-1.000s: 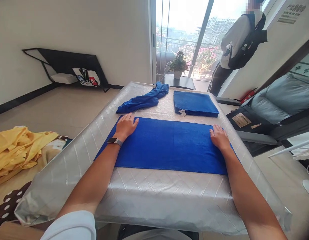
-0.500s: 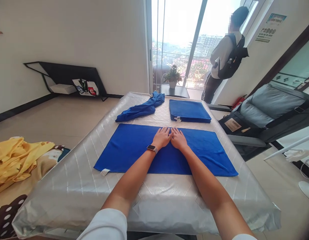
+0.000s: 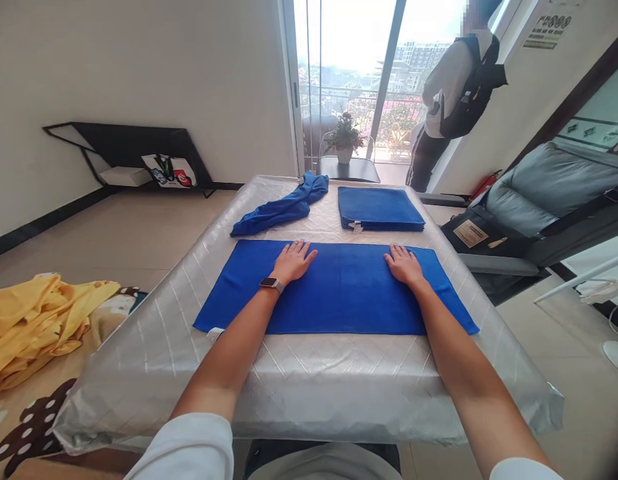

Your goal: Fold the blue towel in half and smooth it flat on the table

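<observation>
A blue towel (image 3: 339, 293) lies spread out flat across the table, its long side facing me. My left hand (image 3: 291, 262) rests palm down on its left half, fingers stretched; a watch is on that wrist. On the right half, my right hand (image 3: 405, 264) also lies flat with its fingers extended. A white tag at the towel's near left corner is partly covered by my left forearm. Beyond the towel, a crumpled blue towel (image 3: 283, 208) lies at the far left, and a neat stack of folded blue towels (image 3: 381, 208) sits at the far right.
A silver cover (image 3: 339, 373) drapes the table. Yellow cloth (image 3: 43, 313) is heaped at the left. A grey armchair (image 3: 529, 200) stands at the right. A potted plant (image 3: 345, 140) is on a chair behind the table, near a person with a backpack (image 3: 471, 87) by the glass door.
My hands have slid apart over the towel from its middle, the left one leftward and the right one rightward. The towel's right part looks smoother. The view has tilted slightly down.
</observation>
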`<state>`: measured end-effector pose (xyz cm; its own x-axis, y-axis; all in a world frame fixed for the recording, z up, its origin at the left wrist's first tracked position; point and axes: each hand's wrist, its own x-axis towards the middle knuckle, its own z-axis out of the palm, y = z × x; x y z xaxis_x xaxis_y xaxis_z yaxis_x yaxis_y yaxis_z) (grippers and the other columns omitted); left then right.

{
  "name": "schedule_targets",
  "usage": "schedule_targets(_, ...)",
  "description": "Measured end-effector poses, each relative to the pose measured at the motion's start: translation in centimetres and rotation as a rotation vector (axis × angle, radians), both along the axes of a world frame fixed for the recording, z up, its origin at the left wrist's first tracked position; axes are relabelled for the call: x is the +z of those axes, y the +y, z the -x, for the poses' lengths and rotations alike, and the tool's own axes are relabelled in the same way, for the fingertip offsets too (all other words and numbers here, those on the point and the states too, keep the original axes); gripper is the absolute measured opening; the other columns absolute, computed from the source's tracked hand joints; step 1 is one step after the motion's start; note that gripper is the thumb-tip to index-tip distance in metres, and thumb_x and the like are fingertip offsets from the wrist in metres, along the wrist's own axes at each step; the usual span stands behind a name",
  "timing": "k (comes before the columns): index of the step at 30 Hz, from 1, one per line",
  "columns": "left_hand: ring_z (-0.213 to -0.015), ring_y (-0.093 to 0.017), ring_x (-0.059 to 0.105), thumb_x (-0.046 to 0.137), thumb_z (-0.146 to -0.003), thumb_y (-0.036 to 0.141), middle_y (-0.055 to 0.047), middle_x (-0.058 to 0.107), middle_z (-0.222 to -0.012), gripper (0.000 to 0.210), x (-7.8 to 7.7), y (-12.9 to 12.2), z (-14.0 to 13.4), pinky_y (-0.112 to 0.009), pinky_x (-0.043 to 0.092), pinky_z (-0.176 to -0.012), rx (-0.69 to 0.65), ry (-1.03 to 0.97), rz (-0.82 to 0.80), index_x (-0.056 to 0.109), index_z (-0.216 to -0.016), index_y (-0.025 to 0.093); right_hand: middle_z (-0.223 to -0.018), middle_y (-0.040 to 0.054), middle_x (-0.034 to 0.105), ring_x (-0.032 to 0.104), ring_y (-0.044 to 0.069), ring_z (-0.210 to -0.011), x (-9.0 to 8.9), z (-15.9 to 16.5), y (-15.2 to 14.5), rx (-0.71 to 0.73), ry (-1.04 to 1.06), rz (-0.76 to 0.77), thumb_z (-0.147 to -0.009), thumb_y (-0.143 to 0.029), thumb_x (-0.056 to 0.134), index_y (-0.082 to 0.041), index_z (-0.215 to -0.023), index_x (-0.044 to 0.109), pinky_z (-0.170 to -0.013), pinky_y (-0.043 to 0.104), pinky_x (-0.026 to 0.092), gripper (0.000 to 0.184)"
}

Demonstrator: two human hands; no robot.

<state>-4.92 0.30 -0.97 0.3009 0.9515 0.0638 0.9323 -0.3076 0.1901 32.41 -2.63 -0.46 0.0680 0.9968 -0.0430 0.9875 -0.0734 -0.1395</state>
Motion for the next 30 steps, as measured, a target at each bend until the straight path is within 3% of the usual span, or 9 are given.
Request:
schedule_targets(4, -0.16, -0.028, 0.022, 0.014, -0.106, 0.061, -0.016, 0.029, -0.171, 0.075, 0.0, 0.7, 9.3, -0.051, 0.017, -0.129, 0.177, 0.062, 0.022, 0.033, -0.164, 0.016, -0.174, 0.0134, 0.023, 0.021, 0.027, -0.16, -0.3, -7.9, -1.5, -0.194, 0.0, -0.016, -0.108, -0.05, 0.02, -0.009, -0.167, 0.025, -0.13, 0.048, 0.017, 0.072)
schedule_targets(8, -0.161, -0.03, 0.02, 0.013, -0.106, 0.059, -0.017, 0.022, -0.173, 0.078, -0.1, 1.0, 14.3, -0.051, 0.018, -0.129, 0.341, 0.06, 0.062, 0.027, -0.166, 0.012, -0.174, 0.0137, 0.021, 0.02, 0.026, -0.161, -0.4, -10.3, -1.9, -0.242, -0.011, 0.014, -0.107, -0.051, 0.019, -0.006, -0.167, 0.023, -0.131, 0.044, 0.017, 0.075)
schedule_targets(25, -0.16, -0.03, 0.023, 0.015, -0.106, 0.059, -0.015, 0.026, -0.172, 0.076, -0.2, 0.9, 14.0, -0.053, 0.019, -0.129, 0.366, 0.032, 0.016, 0.03, -0.165, 0.013, -0.173, 0.0157, 0.026, 0.025, 0.029, -0.159, -0.3, -9.9, -1.9, -0.232, 0.01, -0.035, -0.107, -0.046, 0.021, -0.005, -0.165, 0.029, -0.13, 0.048, 0.02, 0.071)
schedule_targets(30, -0.159, -0.03, 0.026, 0.016, -0.107, 0.055, -0.016, 0.031, -0.171, 0.074, 0.5, 0.2, 13.7, -0.052, 0.019, -0.129, 0.38, 0.037, -0.056, 0.035, -0.162, 0.011, -0.171, 0.016, 0.03, 0.025, 0.029, -0.159, 0.0, -9.6, -2.5, -0.232, -0.001, -0.069, -0.107, -0.042, 0.022, -0.005, -0.164, 0.033, -0.13, 0.049, 0.02, 0.068)
